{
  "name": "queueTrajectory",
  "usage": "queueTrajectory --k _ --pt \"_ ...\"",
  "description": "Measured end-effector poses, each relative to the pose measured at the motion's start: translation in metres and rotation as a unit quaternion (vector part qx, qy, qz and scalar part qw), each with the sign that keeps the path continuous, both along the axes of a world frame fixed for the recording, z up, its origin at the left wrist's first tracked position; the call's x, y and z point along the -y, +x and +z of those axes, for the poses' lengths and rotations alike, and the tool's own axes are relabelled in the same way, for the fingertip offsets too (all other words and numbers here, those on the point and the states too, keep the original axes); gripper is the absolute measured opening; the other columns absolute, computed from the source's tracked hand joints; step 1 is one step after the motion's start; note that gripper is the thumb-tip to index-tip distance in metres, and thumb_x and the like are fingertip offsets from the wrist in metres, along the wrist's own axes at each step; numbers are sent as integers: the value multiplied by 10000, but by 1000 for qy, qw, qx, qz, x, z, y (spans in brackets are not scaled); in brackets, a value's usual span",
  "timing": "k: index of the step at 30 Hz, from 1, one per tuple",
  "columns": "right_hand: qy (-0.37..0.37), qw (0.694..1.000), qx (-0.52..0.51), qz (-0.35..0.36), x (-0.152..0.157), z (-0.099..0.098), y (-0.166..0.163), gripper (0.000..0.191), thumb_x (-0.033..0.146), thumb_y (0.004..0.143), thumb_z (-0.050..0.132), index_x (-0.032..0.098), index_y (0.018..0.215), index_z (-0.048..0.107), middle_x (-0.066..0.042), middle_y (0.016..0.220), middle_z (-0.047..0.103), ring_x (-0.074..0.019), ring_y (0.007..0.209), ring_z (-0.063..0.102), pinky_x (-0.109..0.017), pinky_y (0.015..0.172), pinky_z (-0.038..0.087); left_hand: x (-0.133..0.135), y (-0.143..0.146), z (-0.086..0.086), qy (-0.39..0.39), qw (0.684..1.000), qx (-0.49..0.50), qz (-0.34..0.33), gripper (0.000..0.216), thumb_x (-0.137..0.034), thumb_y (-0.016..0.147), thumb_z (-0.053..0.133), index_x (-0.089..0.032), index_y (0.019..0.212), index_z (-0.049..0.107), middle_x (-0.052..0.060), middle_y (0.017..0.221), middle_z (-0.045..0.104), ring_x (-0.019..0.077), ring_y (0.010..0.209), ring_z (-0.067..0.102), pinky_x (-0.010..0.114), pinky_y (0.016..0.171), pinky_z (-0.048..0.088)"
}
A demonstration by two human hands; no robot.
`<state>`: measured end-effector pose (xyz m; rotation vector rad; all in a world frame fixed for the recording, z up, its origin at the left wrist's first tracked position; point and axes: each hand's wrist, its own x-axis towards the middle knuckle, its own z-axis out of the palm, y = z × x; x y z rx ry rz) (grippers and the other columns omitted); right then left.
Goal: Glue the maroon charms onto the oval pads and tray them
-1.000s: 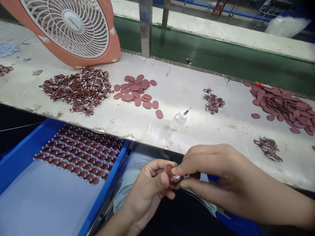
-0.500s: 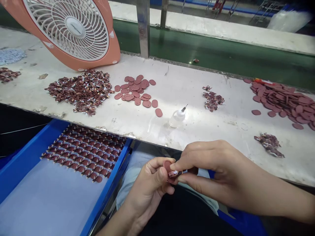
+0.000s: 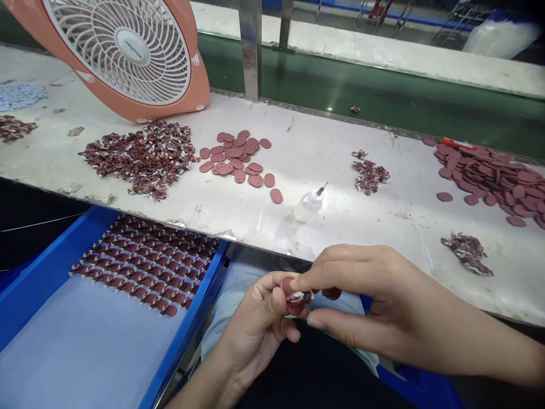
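Observation:
My left hand (image 3: 259,318) is closed, pinching a reddish-brown oval disc (image 3: 286,286) between thumb and fingers. Lying across this disc is a small brown and white moulded piece (image 3: 300,297). My right hand (image 3: 361,295) reaches in from the right; its index fingertip rests on the disc's upper edge, and its thumb is apart below. Another dark reddish-brown disc (image 3: 331,293) shows under the right index finger, seemingly held by the curled fingers, which are mostly hidden. On the table beyond stands a clear squeeze bottle (image 3: 307,207) with a thin needle tip.
Loose oval discs (image 3: 234,153) lie mid-table beside a heap of small moulded pieces (image 3: 140,156). More discs (image 3: 498,179) are piled at right, near small clusters (image 3: 467,253). An orange fan (image 3: 196,85) stands at left. A blue tray (image 3: 170,363) holds rows of assembled pieces (image 3: 149,261).
My right thumb has come away from the moulded piece, widening the gap to the index finger. The piece on the disc has turned slightly. A small piece on the green belt has shifted right.

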<state>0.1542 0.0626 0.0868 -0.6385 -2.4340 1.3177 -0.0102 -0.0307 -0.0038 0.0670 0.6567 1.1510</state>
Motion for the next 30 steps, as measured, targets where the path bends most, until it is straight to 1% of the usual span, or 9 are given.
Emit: queueTrajectory --k 3,5,11,16,21,24,27,28,30 --pt "32 998 -25 -37 0 -4 1 291 169 887 702 215 1167 635 41 952 673 -47 803 604 -126 743 476 -2 -3 -1 -8 999 31 2 268 -399 689 831 -189 839 760 -17 677 639 67 607 617 106 470 498" --pt "43 996 -38 -61 0 -9 0 214 181 919 663 216 1131 650 36 922 675 -49 773 606 -138 717 482 -3 -5 -1 -14 999 50 0 312 -431 662 837 -190 845 763 -15 685 657 70 611 635 99 446 491" --pt "12 995 -48 -85 6 -18 -9 187 199 937 624 260 1104 683 29 857 675 -75 739 622 -176 657 488 -3 -8 -1 -23 997 79 3 270 -431 654 836 -187 727 746 -15 703 696 66 627 663 85 428 488" --pt "-2 995 -52 -85 7 -20 -15 198 161 907 655 226 1090 689 27 818 646 -61 656 573 -169 586 460 -2 -10 -3 7 997 76 1 268 -441 718 789 -180 766 752 -10 748 698 60 643 648 88 456 509" --pt "-10 995 -42 -92 8 -23 -18 202 140 884 680 227 1066 701 25 774 637 -66 649 575 -164 579 456 -3 -12 -6 34 996 77 -9 278 -444 772 745 -173 832 756 7 800 698 59 665 636 85 485 515" --pt "1 993 -53 -102 9 -25 -20 200 136 884 673 233 1058 695 27 762 637 -67 636 576 -167 584 466 -6 -13 -8 42 997 63 -15 359 -508 770 721 -168 884 746 35 841 697 92 707 647 105 481 519" --pt "68 986 -86 -123 10 -29 -21 211 126 884 657 222 1071 676 16 767 637 -80 634 579 -180 572 480 -10 -15 -5 30 999 9 -10 557 -617 697 726 -174 1035 711 76 910 692 139 739 657 139 457 515" --pt "109 980 -100 -136 10 -31 -22 202 118 887 643 203 1068 671 5 768 635 -90 638 581 -190 569 485 -11 -15 -2 20 999 -32 16 571 -610 677 749 -185 1055 698 70 923 685 131 714 644 142 447 506" --pt "203 960 -115 -156 10 -35 -23 189 102 892 621 147 1072 658 -30 781 639 -118 663 590 -226 580 504 -13 -14 4 9 987 -132 92 478 -527 657 812 -206 989 688 20 858 657 86 607 577 138 427 474"
